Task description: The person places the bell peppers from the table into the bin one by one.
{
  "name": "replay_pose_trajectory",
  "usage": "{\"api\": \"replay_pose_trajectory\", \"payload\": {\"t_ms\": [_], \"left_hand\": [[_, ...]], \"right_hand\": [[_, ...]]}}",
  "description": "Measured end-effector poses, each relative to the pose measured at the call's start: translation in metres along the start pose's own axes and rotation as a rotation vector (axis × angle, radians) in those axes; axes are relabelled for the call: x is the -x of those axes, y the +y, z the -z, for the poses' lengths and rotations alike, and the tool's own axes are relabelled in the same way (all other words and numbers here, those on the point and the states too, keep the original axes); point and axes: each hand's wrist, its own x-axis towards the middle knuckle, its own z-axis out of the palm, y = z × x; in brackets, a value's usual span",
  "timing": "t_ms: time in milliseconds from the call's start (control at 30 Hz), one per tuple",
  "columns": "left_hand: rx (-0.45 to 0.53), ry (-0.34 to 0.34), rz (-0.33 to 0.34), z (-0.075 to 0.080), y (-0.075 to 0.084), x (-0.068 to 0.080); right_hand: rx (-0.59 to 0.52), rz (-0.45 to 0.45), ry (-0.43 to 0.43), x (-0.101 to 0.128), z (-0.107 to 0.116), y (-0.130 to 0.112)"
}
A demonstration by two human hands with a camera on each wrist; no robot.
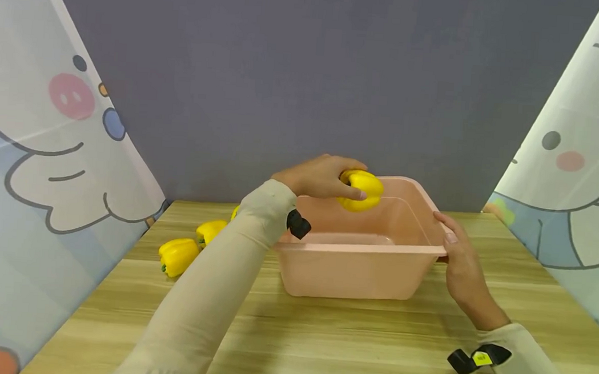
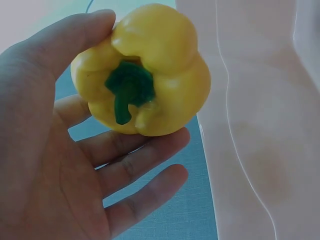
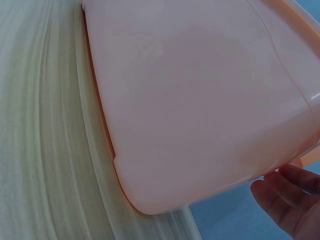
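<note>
A wooden table [image 1: 321, 337] stands before a grey wall, with cartoon-print curtains [image 1: 49, 154] hanging at either side. The pepper [image 1: 362, 189] in hand is yellow and is held above the open tub [image 1: 356, 268], over its far left part and not yet inside it. The left wrist view shows it stem-side toward the camera, cupped between thumb and curled fingers [image 2: 145, 165], with the tub's pink wall just beside it. The left hand [image 1: 320, 177] is thus closed round the pepper from above. The right hand [image 1: 462, 265] is at the tub's right rim, thumb on top of the edge; the right wrist view shows its fingertips [image 3: 285, 192] at the tub's lower corner, apparently steadying it, though whether they curl under the rim cannot be told. The two hands are well apart, one on each side of the tub.

Judged from this, the step in hand is the carrying of a pepper over the tub. The next move would call for lowering it past the rim and loosening the fingers, while the right hand keeps the tub from sliding. The visible part of the tub's floor is bare. Further peppers [image 1: 178, 255] lie on the table to the tub's left, apart from both hands.
</note>
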Motion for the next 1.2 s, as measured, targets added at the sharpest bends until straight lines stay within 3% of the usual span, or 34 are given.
{"api": "replay_pose_trajectory", "payload": {"t_ms": [533, 900, 1200], "left_hand": [[-0.025, -0.100, 0.032, -0.004, 0.007, -0.008], [-0.040, -0.109, 0.059, -0.006, 0.008, -0.013], [-0.038, -0.108, 0.044, -0.009, 0.009, -0.016]], "right_hand": [[-0.042, -0.010, 0.003, 0.001, 0.001, 0.003], [-0.058, -0.002, 0.014, 0.001, -0.001, 0.003], [-0.015, 0.005, 0.015, 0.001, 0.000, 0.003]]}}
